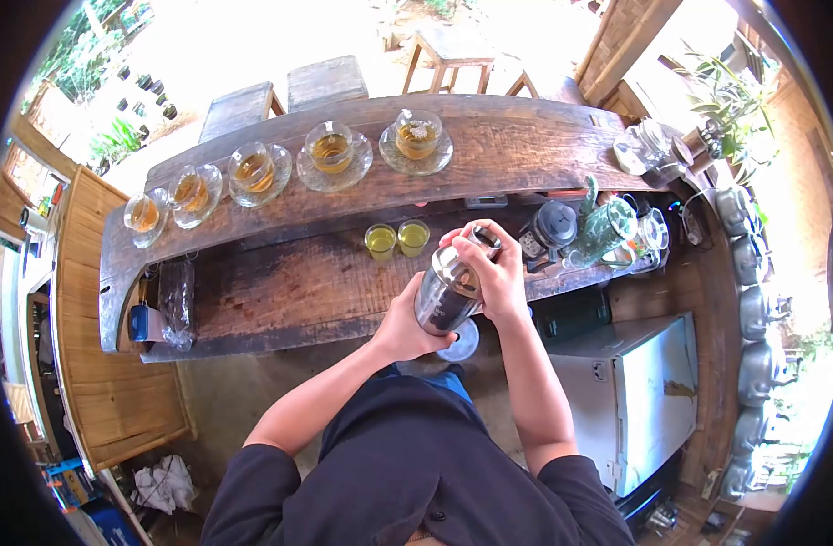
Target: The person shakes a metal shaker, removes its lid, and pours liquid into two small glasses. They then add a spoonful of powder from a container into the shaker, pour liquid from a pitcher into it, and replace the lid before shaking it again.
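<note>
I hold a steel cocktail shaker tilted over the lower wooden counter. My left hand grips its base from below. My right hand wraps over its top and cap. Just beyond the shaker stand two small glasses of yellow-green liquid, side by side on the counter. Under the shaker lies a small round lid or coaster, partly hidden.
On the raised bar top sit several glass cups of amber tea on glass saucers. To the right are a dark grinder, a green-patterned jug and glass jars. A white fridge stands lower right. Metal kettles line the right edge.
</note>
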`<state>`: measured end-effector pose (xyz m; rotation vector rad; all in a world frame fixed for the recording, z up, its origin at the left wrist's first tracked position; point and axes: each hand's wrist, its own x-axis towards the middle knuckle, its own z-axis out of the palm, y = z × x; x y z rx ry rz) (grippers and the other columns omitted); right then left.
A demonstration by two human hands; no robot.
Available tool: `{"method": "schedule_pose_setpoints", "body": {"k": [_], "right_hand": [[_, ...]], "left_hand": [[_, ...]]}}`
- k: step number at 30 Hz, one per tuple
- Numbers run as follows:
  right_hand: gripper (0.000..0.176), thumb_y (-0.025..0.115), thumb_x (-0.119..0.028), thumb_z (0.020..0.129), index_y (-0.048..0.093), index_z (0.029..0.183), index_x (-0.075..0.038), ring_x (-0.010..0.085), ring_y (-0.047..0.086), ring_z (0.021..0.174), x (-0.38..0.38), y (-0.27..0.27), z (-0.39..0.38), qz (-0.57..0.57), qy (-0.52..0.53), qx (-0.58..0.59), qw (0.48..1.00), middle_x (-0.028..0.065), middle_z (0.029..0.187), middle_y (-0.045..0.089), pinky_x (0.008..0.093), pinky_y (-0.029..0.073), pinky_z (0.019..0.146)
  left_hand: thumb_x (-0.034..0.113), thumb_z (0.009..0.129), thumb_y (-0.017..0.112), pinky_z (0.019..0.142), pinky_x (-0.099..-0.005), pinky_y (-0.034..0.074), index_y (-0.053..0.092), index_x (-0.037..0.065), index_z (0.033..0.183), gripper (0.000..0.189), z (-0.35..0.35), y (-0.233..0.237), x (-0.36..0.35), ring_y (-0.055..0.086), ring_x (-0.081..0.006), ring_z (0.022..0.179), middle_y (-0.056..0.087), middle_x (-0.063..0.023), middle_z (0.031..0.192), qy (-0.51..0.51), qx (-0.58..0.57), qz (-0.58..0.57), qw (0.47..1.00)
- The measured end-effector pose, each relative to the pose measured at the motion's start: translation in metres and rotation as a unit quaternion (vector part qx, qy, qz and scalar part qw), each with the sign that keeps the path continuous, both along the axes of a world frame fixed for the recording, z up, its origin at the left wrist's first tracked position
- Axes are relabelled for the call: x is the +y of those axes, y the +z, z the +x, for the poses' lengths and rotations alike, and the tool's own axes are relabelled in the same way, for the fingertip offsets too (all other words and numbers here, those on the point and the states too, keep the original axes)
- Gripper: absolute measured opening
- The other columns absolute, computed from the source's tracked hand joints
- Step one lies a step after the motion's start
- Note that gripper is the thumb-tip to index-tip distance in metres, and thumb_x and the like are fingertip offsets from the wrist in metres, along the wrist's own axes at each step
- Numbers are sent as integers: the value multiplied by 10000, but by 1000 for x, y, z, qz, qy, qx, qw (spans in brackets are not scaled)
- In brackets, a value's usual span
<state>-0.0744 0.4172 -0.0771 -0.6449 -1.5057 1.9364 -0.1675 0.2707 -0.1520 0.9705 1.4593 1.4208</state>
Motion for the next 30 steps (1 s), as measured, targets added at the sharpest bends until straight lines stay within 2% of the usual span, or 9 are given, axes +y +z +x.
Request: {"method": "schedule_pose_setpoints", "body": {"k": [3, 4, 8, 14, 17, 19, 21, 23, 30], "right_hand": [[238, 739, -145, 893, 664, 1052, 16, 215, 701, 969, 7, -7, 3, -76, 77, 19, 994, 167, 1058, 720, 363, 567, 885], [285, 743, -155, 875, 678, 1073, 40, 228, 705, 993, 6, -7, 4, -25, 91, -2, 996, 176, 1064, 724, 372, 566, 903], [224, 730, -127, 874, 692, 1012, 44, 213, 708, 953, 3, -7, 4, -54, 84, -4, 995, 166, 1052, 727, 350, 568, 877], [194, 730, -116, 881, 697, 995, 37, 183, 699, 921, 2, -2, 3, -11, 37, -18, 999, 143, 1021, 733, 336, 564, 857], [171, 739, -106, 896, 714, 989, 35, 119, 680, 914, 2, 6, -1, 193, -9, -28, 981, 98, 998, 747, 300, 543, 853], [183, 744, -118, 895, 711, 991, 34, 120, 678, 910, 10, 8, 1, 29, 22, 42, 998, 90, 999, 748, 299, 540, 856], [177, 726, -117, 919, 707, 1000, 38, 150, 688, 917, 17, 6, 6, 96, -19, 7, 995, 126, 1017, 743, 313, 549, 858], [149, 701, -96, 944, 697, 1012, 36, 170, 697, 928, 21, 4, 8, -18, -41, 102, 994, 145, 1034, 739, 331, 559, 865], [141, 658, -80, 958, 663, 1085, -18, 129, 657, 955, 24, -96, 12, 86, -188, 36, 978, 93, 1116, 723, 280, 524, 865]], "left_hand": [[104, 617, 910, 1105, -359, 430, 415, 8, 1469, 989, -4, -2, -1, 567, -188, 1246, 601, -89, 1319, -13, 20, -37, 999], [110, 616, 911, 1111, -360, 424, 413, 8, 1470, 993, -5, -7, -3, 563, -186, 1252, 596, -88, 1324, -23, 7, 4, 1000], [149, 603, 911, 1074, -362, 446, 498, 44, 1356, 865, -6, -16, -4, 587, -195, 1194, 615, -87, 1259, -17, -30, 69, 997], [149, 605, 914, 1086, -362, 434, 486, 32, 1373, 887, -8, -9, -1, 582, -198, 1204, 613, -90, 1279, -18, -3, 39, 999], [136, 619, 910, 1126, -375, 412, 423, 18, 1468, 985, 2, -10, 1, 554, -201, 1274, 585, -97, 1356, -55, -105, 26, 993], [126, 622, 911, 1126, -380, 412, 429, 17, 1459, 972, 5, -7, -3, 556, -204, 1274, 583, -105, 1367, -40, -85, 32, 995], [123, 627, 913, 1125, -378, 412, 428, 19, 1456, 966, 0, -7, -7, 556, -204, 1274, 586, -107, 1361, -38, 7, 33, 999], [127, 636, 914, 1126, -376, 410, 433, 23, 1445, 947, -5, -20, -9, 554, -201, 1276, 590, -106, 1348, -17, 14, 49, 999], [192, 657, 959, 1094, -379, 453, 422, 32, 1431, 956, -18, -34, -25, 587, -216, 1248, 584, -108, 1342, 98, 23, 82, 992]]}}
